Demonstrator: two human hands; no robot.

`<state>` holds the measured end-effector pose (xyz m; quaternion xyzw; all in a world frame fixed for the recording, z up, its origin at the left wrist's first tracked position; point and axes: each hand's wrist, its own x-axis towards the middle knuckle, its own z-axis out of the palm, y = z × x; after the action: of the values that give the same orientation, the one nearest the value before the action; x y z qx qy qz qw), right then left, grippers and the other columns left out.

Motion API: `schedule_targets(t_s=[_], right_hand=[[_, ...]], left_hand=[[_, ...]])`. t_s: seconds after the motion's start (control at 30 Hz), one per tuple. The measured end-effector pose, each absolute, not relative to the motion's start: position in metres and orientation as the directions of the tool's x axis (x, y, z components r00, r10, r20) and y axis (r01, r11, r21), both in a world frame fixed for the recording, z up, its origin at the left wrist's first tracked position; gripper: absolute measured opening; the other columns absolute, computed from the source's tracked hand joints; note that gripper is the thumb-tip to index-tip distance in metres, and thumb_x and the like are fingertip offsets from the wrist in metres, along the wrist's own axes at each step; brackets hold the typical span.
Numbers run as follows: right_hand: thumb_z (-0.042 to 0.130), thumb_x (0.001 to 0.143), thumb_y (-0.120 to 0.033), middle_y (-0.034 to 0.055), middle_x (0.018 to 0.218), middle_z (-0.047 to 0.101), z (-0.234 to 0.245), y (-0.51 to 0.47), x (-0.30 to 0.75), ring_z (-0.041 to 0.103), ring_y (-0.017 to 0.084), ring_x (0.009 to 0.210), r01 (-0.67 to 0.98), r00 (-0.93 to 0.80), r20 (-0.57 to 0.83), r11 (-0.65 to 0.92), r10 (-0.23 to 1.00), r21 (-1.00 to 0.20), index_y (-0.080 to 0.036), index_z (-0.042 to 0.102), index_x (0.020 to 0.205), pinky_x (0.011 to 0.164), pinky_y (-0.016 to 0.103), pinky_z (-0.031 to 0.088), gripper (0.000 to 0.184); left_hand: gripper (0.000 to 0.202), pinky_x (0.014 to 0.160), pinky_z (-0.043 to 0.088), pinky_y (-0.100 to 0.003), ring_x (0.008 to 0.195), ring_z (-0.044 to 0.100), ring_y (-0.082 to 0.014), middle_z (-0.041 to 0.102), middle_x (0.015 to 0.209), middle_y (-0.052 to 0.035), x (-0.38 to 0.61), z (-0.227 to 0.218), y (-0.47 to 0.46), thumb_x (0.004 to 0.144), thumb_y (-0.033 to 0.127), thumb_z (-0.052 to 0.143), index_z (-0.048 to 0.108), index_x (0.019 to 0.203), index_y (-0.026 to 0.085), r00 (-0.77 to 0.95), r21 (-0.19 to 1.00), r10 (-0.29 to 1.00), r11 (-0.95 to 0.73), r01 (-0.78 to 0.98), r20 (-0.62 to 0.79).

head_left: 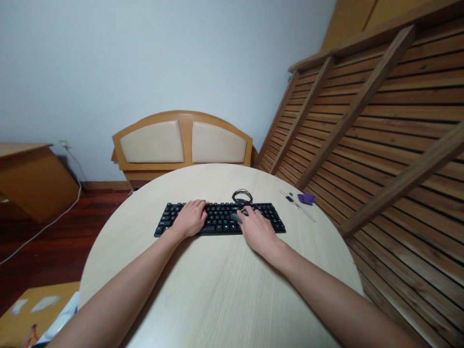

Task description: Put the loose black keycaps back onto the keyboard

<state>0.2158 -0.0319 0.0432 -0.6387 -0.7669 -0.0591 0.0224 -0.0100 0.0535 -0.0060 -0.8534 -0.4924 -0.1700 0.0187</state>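
A black keyboard lies across the round table in front of me, with its coiled black cable just behind it. My left hand rests flat on the keyboard's left part, fingers stretched over the keys. Over the right part, my right hand is closed on a small dark grey tool with a bit of yellow by the fingers. Its kind cannot be made out, and its far end is partly hidden by the hand.
On the table's right side are a purple cloth and a few thin small items. A headboard stands beyond the table. Wooden slats lean at the right. A cardboard box sits at lower left.
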Motion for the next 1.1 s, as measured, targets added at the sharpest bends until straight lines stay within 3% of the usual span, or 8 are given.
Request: schedule_targets(t_s=[0.17,0.33,0.53,0.7,1.1], right_hand=[[0.05,0.099,-0.023,0.0151,0.132,0.061,0.054,-0.051,0.23,0.065,0.031,0.105,0.979,-0.198,0.051,0.195,0.979,0.058,-0.021,0.064,0.133,0.077,0.039,0.056,0.036],[0.048,0.1,-0.024,0.0116,0.139,0.058,0.067,-0.022,0.265,0.061,0.031,0.115,0.997,-0.07,0.229,0.067,0.971,0.023,-0.027,0.062,0.135,0.084,0.039,0.053,0.038],[0.049,0.1,-0.028,0.0113,0.135,0.061,0.046,0.006,0.296,0.063,0.028,0.111,1.0,-0.001,0.196,-0.004,0.981,0.024,-0.029,0.065,0.134,0.086,0.038,0.051,0.037],[0.048,0.101,-0.028,0.0116,0.133,0.061,0.035,-0.004,0.299,0.062,0.028,0.111,0.999,-0.031,0.2,0.025,0.979,0.032,-0.028,0.064,0.134,0.084,0.037,0.051,0.037],[0.049,0.099,-0.025,0.0134,0.131,0.062,0.039,-0.062,0.298,0.066,0.028,0.106,0.998,-0.038,0.109,0.032,0.993,0.054,-0.026,0.067,0.131,0.08,0.038,0.053,0.037]], left_hand=[[0.042,0.112,0.038,-0.045,0.125,0.057,-0.0289,0.065,0.132,-0.0145,-0.011,-0.009,0.055,0.096,0.022,0.035,0.061,0.128,0.013,0.46,0.125,0.831,-0.516,0.848,0.312],[0.044,0.116,0.034,-0.047,0.132,0.052,-0.0298,0.06,0.141,-0.0138,-0.01,-0.009,0.052,0.1,0.03,0.036,0.057,0.137,0.015,0.471,0.127,0.825,-0.528,0.84,0.314],[0.057,0.116,0.027,-0.061,0.143,0.04,-0.0397,0.046,0.156,-0.0098,-0.01,-0.002,0.043,0.1,0.059,0.041,0.049,0.149,0.032,0.53,0.113,0.807,-0.571,0.813,0.26],[0.081,0.114,0.024,-0.066,0.142,0.039,-0.0464,0.036,0.162,-0.0137,-0.009,0.002,0.04,0.088,0.08,0.044,0.042,0.154,0.034,0.563,0.071,0.808,-0.58,0.811,0.172],[0.081,0.115,0.022,-0.067,0.144,0.036,-0.046,0.035,0.162,-0.0126,-0.009,-0.003,0.042,0.086,0.081,0.048,0.047,0.151,0.034,0.537,0.123,0.823,-0.561,0.818,0.185]])
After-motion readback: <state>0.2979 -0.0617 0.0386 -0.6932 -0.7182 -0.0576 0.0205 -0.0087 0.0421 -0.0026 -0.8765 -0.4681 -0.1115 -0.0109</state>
